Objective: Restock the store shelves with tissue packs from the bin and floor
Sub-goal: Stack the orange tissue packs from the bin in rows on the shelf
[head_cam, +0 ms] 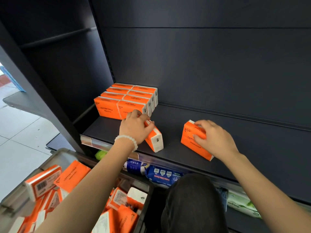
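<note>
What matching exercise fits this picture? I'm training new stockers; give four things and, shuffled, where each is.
Things:
1. left hand
2. right hand
3. stacked packs
4. bin

Places:
A. shelf's back left corner
B. floor, lower left, full of orange packs
C. gripping the tilted pack beside the stack
D. gripping the lone pack mid-shelf

Pairs: 1-C, 2-D, 3-A, 4-B

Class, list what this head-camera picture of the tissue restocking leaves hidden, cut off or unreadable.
- Head view: left hand covers most of its tilted tissue pack.
- Bin: cut off by the bottom edge; forearm hides packs.
- Blue packages on the lower shelf: hidden by the shelf edge and knee; print too small.
</note>
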The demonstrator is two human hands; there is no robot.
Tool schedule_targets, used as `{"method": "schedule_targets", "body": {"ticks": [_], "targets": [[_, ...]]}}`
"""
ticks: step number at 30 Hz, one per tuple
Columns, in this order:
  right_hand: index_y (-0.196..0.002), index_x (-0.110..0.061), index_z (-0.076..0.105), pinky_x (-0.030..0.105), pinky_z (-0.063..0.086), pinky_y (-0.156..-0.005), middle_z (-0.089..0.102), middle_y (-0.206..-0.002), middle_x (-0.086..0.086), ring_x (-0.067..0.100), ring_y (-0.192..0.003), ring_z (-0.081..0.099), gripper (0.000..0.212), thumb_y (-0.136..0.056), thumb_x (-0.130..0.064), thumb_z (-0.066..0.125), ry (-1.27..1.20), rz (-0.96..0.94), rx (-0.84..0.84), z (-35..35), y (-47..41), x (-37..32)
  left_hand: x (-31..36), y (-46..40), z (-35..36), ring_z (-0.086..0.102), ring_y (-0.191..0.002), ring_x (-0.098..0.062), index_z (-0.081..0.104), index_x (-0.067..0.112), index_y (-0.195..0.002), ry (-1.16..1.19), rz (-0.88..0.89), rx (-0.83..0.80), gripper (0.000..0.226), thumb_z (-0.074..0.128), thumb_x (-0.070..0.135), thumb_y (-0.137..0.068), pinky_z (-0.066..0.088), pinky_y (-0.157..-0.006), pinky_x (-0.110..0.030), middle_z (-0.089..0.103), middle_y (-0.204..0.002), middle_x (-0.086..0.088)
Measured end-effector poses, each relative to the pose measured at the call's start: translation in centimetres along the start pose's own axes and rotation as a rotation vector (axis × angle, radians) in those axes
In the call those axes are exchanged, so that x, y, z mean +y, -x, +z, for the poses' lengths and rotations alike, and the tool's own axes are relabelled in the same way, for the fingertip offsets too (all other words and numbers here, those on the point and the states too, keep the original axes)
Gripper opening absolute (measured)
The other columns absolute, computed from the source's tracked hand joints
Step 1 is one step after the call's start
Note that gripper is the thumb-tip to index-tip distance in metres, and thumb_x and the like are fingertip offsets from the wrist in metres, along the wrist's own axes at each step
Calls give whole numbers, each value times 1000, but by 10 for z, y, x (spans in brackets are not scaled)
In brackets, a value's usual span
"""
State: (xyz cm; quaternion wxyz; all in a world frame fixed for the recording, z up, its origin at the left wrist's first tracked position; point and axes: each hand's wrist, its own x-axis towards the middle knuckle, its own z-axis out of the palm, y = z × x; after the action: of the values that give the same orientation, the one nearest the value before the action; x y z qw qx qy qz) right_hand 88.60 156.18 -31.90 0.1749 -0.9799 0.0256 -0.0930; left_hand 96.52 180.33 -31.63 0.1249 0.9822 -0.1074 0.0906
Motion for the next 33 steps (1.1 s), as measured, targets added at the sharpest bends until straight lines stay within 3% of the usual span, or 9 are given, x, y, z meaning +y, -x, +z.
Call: {"method": "schedule_targets", "body": {"ticks": [4, 7, 10, 13, 17, 22, 26, 29, 33], "targets": [[-129, -28, 48, 28, 44, -76, 54, -126, -6, 17, -108, 56, 43, -88, -37, 58, 0, -12, -8, 0, 0, 0, 12, 2, 8, 45, -109, -30, 60, 17, -115, -32, -122, 98, 43, 43, 47, -89, 39, -86, -40, 50, -114, -11], [-129, -29, 49, 29, 44, -78, 54, -124, -7, 16, -108, 55, 43, -87, -37, 59, -19, -24, -16, -1, 1, 0, 24, -1, 12, 43, -113, -31, 58, 14, -118, -64, -178, 113, 48, 38, 49, -91, 36, -90, -42, 50, -117, -13], [-130, -30, 48, 31, 46, -81, 52, -126, -8, 15, -110, 54, 44, -88, -38, 59, -27, -32, -37, -4, 3, 3, 19, -4, 15, 43, -118, -27, 61, 17, -112, 25, -65, 114, 58, 26, 57, -92, 31, -100, -45, 52, -121, -8], [-131, -30, 47, 32, 47, -82, 51, -128, -8, 15, -111, 53, 45, -88, -39, 58, -23, -33, -47, -5, 4, 3, 7, -3, 17, 44, -119, -21, 61, 22, -110, 122, 139, 34, 78, 5, 67, -80, 29, -102, -42, 55, -121, -1], [-130, -29, 49, 32, 47, -84, 53, -128, -7, 16, -112, 54, 45, -88, -38, 59, -27, -36, -25, -3, 4, 0, 8, -1, 14, 44, -117, -22, 61, 26, -108, -158, 114, -12, 85, -4, 69, -76, 28, -99, -46, 59, -117, 1], [-131, -28, 48, 31, 47, -84, 52, -129, -6, 16, -112, 53, 46, -88, -39, 59, -20, -51, -42, -5, 6, -2, 21, 1, 7, 46, -113, -28, 54, 21, -122, -345, -48, -80, 72, 12, 69, -87, 32, -95, -52, 58, -118, -5], [-133, -28, 45, 32, 48, -85, 51, -128, -7, 15, -112, 53, 51, -86, -41, 61, -27, -40, -58, -8, 9, 0, 3, -1, 3, 41, -123, -24, 45, 26, -129, -152, 122, -111, 55, 33, 63, -90, 26, -103, -52, 50, -129, -1], [-130, -27, 47, 32, 47, -83, 54, -122, -7, 15, -109, 53, 53, -82, -41, 65, -5, -11, -27, -10, 12, 5, -14, -3, -4, 44, -122, -21, 48, 26, -129, 73, 249, -160, 48, 57, 48, -87, 35, -102, -43, 49, -128, 1], [-127, -26, 51, 34, 46, -87, 55, -121, -5, 18, -111, 51, 50, -82, -36, 68, -1, 3, -17, -8, 12, 3, -23, -4, -12, 44, -124, -19, 51, 31, -129, 17, 299, -195, 46, 62, 43, -85, 36, -102, -44, 50, -131, 5]]}}
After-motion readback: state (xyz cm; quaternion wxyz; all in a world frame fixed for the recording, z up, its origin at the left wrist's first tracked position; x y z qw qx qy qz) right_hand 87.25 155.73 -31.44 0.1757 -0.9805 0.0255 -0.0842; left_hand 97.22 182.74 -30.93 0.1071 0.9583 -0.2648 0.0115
